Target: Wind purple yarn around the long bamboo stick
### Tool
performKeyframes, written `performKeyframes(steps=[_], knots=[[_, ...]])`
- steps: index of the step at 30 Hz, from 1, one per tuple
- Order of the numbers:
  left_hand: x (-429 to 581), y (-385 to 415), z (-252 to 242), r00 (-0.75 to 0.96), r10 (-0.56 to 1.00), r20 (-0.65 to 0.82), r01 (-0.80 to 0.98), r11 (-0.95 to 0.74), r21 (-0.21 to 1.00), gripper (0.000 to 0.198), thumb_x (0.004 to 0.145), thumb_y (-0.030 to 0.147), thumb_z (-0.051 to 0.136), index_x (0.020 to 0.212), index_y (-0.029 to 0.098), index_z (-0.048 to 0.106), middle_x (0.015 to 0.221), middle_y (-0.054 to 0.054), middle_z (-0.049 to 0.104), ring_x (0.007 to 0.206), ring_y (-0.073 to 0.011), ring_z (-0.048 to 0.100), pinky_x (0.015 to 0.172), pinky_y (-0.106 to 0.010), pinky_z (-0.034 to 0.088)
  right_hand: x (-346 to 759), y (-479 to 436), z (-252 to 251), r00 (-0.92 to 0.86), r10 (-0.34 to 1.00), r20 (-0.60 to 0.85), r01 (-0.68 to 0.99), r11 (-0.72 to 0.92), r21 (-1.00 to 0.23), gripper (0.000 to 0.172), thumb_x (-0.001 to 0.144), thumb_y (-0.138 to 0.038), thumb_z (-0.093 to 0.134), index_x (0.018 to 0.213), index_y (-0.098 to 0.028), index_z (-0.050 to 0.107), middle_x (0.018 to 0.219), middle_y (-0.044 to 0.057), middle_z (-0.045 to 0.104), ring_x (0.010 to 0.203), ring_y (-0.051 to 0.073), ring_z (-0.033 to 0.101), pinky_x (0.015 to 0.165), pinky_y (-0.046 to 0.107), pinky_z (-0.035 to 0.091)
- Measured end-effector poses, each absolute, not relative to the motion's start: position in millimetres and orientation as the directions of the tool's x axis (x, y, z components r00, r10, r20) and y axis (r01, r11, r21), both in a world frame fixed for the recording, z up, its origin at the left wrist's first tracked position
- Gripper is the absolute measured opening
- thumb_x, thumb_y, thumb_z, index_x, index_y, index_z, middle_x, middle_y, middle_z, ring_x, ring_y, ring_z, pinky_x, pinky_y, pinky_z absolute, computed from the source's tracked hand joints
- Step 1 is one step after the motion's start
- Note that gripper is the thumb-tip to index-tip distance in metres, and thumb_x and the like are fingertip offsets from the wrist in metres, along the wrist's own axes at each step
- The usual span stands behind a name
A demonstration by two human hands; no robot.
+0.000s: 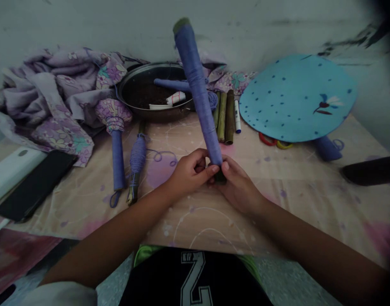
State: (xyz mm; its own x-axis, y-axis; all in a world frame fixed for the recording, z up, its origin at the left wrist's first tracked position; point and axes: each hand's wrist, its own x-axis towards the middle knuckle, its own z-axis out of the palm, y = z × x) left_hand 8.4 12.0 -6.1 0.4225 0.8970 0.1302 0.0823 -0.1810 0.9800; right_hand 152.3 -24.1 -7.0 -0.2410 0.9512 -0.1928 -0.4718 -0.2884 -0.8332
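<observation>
A long stick wrapped in purple yarn (198, 89) stands nearly upright above the table's middle, leaning a little to the left. My left hand (190, 172) pinches its lower end from the left, fingers closed. My right hand (236, 185) grips the same lower end from the right, thumb pressed against it. The stick's green top is bare of yarn. Both hands hover just over the patterned tablecloth (278, 187).
A metal pan (140, 95) with dark contents and another wrapped stick sits behind. Two partly wrapped sticks (118, 157) lie at left near purple floral cloth (55, 106) and a black phone (35, 182). Bare green sticks (225, 117), a marker (237, 115) and a blue dotted fan (297, 97) lie right.
</observation>
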Motion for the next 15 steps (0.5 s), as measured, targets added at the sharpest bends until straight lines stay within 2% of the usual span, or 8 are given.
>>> performKeyframes(steps=[3,6,10,15], knots=[[6.0,11.9,-4.3,0.409,0.892,0.193,0.243,-0.310,0.919,0.027,0.076,0.041,0.061,0.088,0.017,0.056,0.055,0.007,0.035,0.048,-0.0055,0.037,0.045,-0.017,0.029,150.1,-27.9,-4.5,-0.186,0.968,-0.167,-0.453,-0.236,-0.860,0.040,0.071,-0.045,0.068,0.099,-0.028,0.047,0.074,-0.004,0.053,0.060,0.010,0.048,0.054,0.025,0.041],[5.2,11.6,-3.5,0.435,0.866,0.247,0.340,-0.413,0.845,0.026,0.078,0.041,0.058,0.085,0.017,0.057,0.058,0.005,0.042,0.052,-0.0070,0.040,0.049,-0.019,0.030,149.2,-29.8,-3.8,-0.128,0.976,-0.176,-0.396,-0.213,-0.893,0.039,0.070,-0.037,0.070,0.096,-0.028,0.042,0.063,-0.008,0.050,0.049,0.007,0.043,0.047,0.021,0.034],[4.2,10.1,-0.3,0.515,0.831,0.212,0.392,-0.448,0.804,0.033,0.082,0.046,0.052,0.093,0.016,0.056,0.066,0.001,0.055,0.056,-0.0098,0.047,0.052,-0.021,0.033,149.3,-30.1,-3.2,-0.071,0.983,-0.168,-0.375,-0.183,-0.909,0.032,0.069,-0.033,0.069,0.089,-0.025,0.045,0.060,-0.008,0.051,0.044,0.006,0.040,0.042,0.021,0.027],[-0.4,5.0,13.4,0.568,0.802,0.188,0.484,-0.510,0.711,0.039,0.082,0.051,0.049,0.097,0.016,0.057,0.066,0.000,0.057,0.055,-0.0113,0.049,0.052,-0.023,0.032,154.1,-28.4,3.5,-0.095,0.986,-0.134,-0.440,-0.163,-0.883,0.026,0.069,-0.032,0.069,0.086,-0.024,0.050,0.056,-0.007,0.052,0.044,0.006,0.040,0.043,0.022,0.026]])
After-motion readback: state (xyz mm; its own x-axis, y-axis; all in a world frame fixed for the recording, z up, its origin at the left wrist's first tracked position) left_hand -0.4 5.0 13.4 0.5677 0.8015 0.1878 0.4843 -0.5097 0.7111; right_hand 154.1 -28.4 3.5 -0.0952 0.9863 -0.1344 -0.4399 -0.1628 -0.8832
